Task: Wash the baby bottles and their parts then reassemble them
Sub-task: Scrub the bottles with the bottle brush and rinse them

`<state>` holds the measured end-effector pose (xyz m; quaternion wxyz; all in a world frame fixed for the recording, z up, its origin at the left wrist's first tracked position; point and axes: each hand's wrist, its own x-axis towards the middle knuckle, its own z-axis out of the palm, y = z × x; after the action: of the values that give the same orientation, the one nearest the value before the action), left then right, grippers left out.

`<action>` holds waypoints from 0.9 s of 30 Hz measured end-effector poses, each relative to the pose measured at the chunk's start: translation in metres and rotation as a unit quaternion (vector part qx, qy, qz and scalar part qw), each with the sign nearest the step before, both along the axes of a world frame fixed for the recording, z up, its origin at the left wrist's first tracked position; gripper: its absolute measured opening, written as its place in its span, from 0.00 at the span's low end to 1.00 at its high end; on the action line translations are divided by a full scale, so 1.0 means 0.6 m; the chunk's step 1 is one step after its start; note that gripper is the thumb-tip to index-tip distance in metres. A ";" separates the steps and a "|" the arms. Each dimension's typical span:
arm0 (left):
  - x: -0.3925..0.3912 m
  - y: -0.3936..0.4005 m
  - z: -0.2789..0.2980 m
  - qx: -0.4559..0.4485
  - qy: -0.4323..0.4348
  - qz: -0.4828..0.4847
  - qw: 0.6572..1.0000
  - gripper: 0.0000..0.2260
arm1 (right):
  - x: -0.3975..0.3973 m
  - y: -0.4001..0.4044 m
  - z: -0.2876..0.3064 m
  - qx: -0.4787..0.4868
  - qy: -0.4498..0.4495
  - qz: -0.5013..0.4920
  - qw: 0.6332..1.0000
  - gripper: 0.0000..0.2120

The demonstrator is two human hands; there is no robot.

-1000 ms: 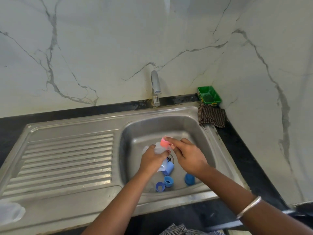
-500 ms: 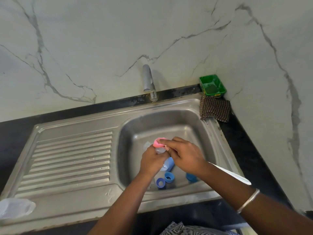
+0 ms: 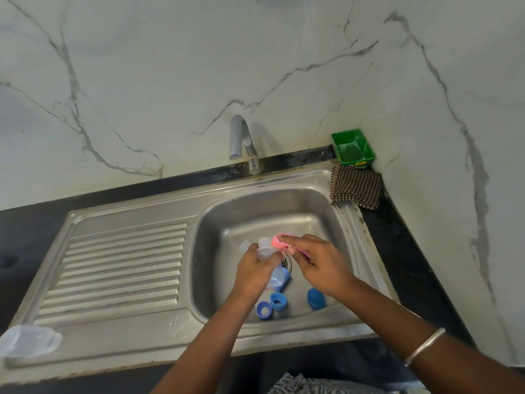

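White marble-patterned walls [image 3: 170, 66] veined in grey are seen meeting at a corner above a black countertop [image 3: 397, 251], into which a steel sink [image 3: 127, 217] with ribbed drainboard is set below a chrome tap [image 3: 241, 137].

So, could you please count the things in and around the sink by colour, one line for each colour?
Blue: 4, two rings, a cap, and a part under the left hand.
Pink: 1, the sponge pinched by the right hand.
Clear: 2, the bottle and a plastic piece on the drainboard.
Green: 1, the tray.
Brown checked: 1, the cloth.
Total: 9.
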<state>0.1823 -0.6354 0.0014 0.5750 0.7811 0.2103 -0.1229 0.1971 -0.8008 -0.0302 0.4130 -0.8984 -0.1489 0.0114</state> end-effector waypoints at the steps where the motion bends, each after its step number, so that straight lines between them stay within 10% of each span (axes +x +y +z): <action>1: 0.002 -0.002 0.000 -0.026 0.013 0.008 1.000 0.15 | 0.003 0.002 0.006 0.010 -0.002 0.007 1.000 0.19; 14: 0.000 0.006 0.005 -0.229 -0.030 0.079 0.970 0.22 | 0.010 0.014 0.023 0.048 0.002 -0.001 0.999 0.20; 19: -0.001 0.028 0.002 -0.206 -0.094 0.041 0.973 0.21 | 0.013 0.031 0.042 0.199 0.137 0.004 0.971 0.15; 27: -0.007 0.053 0.001 -0.046 -0.106 -0.138 0.984 0.43 | 0.086 0.015 0.090 0.127 0.266 0.109 0.949 0.12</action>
<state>0.1783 -0.6037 0.0022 0.6069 0.7838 0.0326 -0.1274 0.2488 -0.7920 0.0241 0.5442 -0.7812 -0.1311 0.2764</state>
